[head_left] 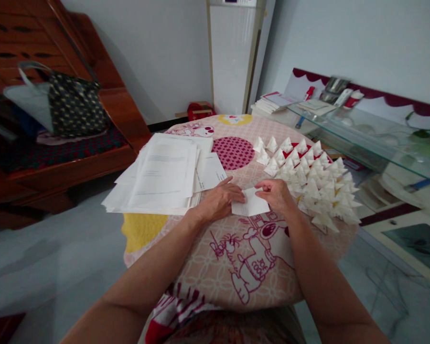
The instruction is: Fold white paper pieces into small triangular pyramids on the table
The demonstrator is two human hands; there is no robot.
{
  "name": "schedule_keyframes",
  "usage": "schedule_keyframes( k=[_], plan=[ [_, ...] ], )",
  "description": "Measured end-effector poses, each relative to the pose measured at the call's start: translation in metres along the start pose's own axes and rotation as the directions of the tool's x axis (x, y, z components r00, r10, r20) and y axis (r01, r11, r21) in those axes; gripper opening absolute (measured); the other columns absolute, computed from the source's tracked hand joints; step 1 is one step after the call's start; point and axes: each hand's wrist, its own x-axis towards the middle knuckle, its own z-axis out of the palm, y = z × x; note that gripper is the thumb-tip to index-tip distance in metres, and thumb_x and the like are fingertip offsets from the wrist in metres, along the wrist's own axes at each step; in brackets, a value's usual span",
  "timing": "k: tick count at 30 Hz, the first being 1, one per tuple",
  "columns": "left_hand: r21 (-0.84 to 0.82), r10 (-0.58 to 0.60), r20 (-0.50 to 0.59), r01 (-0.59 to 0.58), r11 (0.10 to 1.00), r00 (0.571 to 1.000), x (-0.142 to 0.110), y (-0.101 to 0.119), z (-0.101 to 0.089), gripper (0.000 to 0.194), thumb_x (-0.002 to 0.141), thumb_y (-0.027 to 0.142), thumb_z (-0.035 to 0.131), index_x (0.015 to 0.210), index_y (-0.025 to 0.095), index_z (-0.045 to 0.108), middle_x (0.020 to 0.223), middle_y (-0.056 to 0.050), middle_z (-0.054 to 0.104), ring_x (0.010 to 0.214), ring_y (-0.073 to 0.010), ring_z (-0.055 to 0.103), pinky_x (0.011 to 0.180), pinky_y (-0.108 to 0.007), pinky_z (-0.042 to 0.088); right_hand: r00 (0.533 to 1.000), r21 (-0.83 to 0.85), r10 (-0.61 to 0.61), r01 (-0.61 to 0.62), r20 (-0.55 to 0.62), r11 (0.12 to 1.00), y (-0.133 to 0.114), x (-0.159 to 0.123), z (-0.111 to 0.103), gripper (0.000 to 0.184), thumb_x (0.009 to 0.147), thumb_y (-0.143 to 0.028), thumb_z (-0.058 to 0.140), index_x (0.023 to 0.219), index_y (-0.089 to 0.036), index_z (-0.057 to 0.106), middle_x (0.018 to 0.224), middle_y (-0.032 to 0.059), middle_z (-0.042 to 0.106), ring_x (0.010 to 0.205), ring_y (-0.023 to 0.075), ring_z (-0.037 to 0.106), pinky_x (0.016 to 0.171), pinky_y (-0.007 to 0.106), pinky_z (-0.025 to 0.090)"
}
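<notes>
A small white paper piece (250, 204) lies on the patterned cloth of the round table (215, 272), pinched between both my hands. My left hand (220, 200) grips its left edge with fingers curled. My right hand (276, 193) closes on its top right corner. To the right sit several folded white paper triangles (310, 179), laid out in rows. A stack of white printed sheets (165, 177) rests just left of my left hand.
A wooden bench (57, 157) with a dark patterned bag (73, 105) stands at the left. A glass shelf (376, 138) with booklets and small items runs along the right. A tall white appliance (232, 52) stands against the back wall.
</notes>
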Motion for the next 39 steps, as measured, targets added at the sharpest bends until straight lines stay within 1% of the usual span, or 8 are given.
schedule_keyframes(
  k=[5, 11, 14, 18, 23, 28, 33, 39],
  plan=[
    [-0.028, 0.040, 0.096, -0.038, 0.999, 0.995, 0.001, 0.007, 0.000, 0.043, 0.069, 0.000, 0.060, 0.101, 0.024, 0.077, 0.110, -0.002, 0.078, 0.110, -0.0214, 0.069, 0.121, -0.050, 0.033, 0.999, -0.201, -0.025, 0.018, -0.030, 0.980, -0.004, -0.001, -0.002, 0.026, 0.076, -0.025, 0.074, 0.101, -0.019, 0.079, 0.074, 0.0014, 0.066, 0.069, 0.0162, 0.059, 0.067, 0.028, 0.044],
    [-0.126, 0.018, 0.118, -0.003, 0.992, 0.993, 0.001, 0.009, -0.004, 0.043, 0.070, -0.003, 0.056, 0.098, 0.020, 0.079, 0.107, -0.005, 0.078, 0.101, -0.0206, 0.071, 0.094, -0.033, 0.054, 0.949, -0.368, -0.315, 0.294, 0.004, 0.882, -0.010, -0.005, 0.002, 0.023, 0.071, -0.009, 0.075, 0.091, -0.020, 0.079, 0.129, 0.0118, 0.065, 0.114, 0.0267, 0.060, 0.099, 0.039, 0.046],
    [-0.155, -0.008, 0.143, 0.031, 0.987, 0.990, 0.001, 0.009, -0.007, 0.038, 0.072, 0.000, 0.060, 0.099, 0.020, 0.079, 0.109, -0.005, 0.078, 0.099, -0.0201, 0.071, 0.089, -0.031, 0.055, 0.942, -0.335, -0.302, 0.334, 0.145, 0.881, -0.015, -0.008, 0.005, 0.018, 0.076, -0.008, 0.068, 0.084, -0.020, 0.079, 0.104, 0.0084, 0.073, 0.093, 0.0219, 0.065, 0.084, 0.033, 0.049],
    [-0.263, -0.056, 0.152, 0.095, 0.960, 0.987, 0.000, 0.004, -0.008, 0.029, 0.076, 0.005, 0.064, 0.095, 0.020, 0.079, 0.104, -0.004, 0.078, 0.091, -0.0166, 0.071, 0.083, -0.027, 0.054, 0.934, -0.161, -0.157, 0.217, 0.322, 0.963, -0.020, -0.010, 0.009, 0.014, 0.074, -0.009, 0.065, 0.073, -0.019, 0.076, 0.064, -0.0012, 0.066, 0.060, 0.0125, 0.057, 0.058, 0.023, 0.038],
    [-0.411, -0.068, 0.190, 0.143, 0.901, 0.979, -0.003, -0.004, -0.011, 0.031, 0.075, 0.004, 0.061, 0.095, 0.020, 0.079, 0.104, -0.003, 0.078, 0.093, -0.0152, 0.071, 0.084, -0.026, 0.055, 0.919, -0.053, -0.015, 0.039, 0.394, 0.998, -0.018, -0.012, 0.010, 0.007, 0.065, -0.009, 0.069, 0.064, -0.017, 0.068, 0.055, -0.0020, 0.062, 0.051, 0.0108, 0.055, 0.049, 0.021, 0.035],
    [-0.446, -0.088, 0.193, 0.167, 0.879, 0.977, -0.003, -0.005, -0.013, 0.030, 0.075, 0.004, 0.061, 0.091, 0.020, 0.080, 0.104, -0.003, 0.078, 0.092, -0.0152, 0.070, 0.084, -0.026, 0.054, 0.841, -0.033, 0.154, -0.160, 0.519, 0.987, -0.023, -0.017, 0.008, 0.010, 0.068, -0.011, 0.063, 0.061, -0.018, 0.061, 0.043, -0.0046, 0.055, 0.035, 0.0089, 0.048, 0.039, 0.019, 0.032],
    [-0.505, -0.098, 0.194, 0.185, 0.843, 0.976, -0.003, -0.009, -0.014, 0.013, 0.084, 0.018, 0.068, 0.090, 0.018, 0.079, 0.102, -0.005, 0.077, 0.092, -0.0153, 0.070, 0.085, -0.026, 0.054, 0.825, -0.068, 0.213, -0.209, 0.523, 0.976, -0.029, -0.018, 0.009, 0.013, 0.068, -0.009, 0.063, 0.059, -0.018, 0.059, 0.042, -0.0040, 0.056, 0.032, 0.0094, 0.049, 0.035, 0.018, 0.031],
    [-0.504, -0.164, 0.134, 0.210, 0.838, 0.977, -0.004, -0.012, -0.008, 0.013, 0.087, 0.024, 0.068, 0.094, 0.016, 0.077, 0.099, -0.005, 0.077, 0.090, -0.0154, 0.069, 0.083, -0.026, 0.054, 0.822, -0.083, 0.237, -0.228, 0.517, 0.970, -0.032, -0.018, 0.008, 0.017, 0.070, -0.008, 0.062, 0.057, -0.018, 0.056, 0.040, -0.0041, 0.054, 0.029, 0.0096, 0.048, 0.032, 0.018, 0.028]
  ],
)
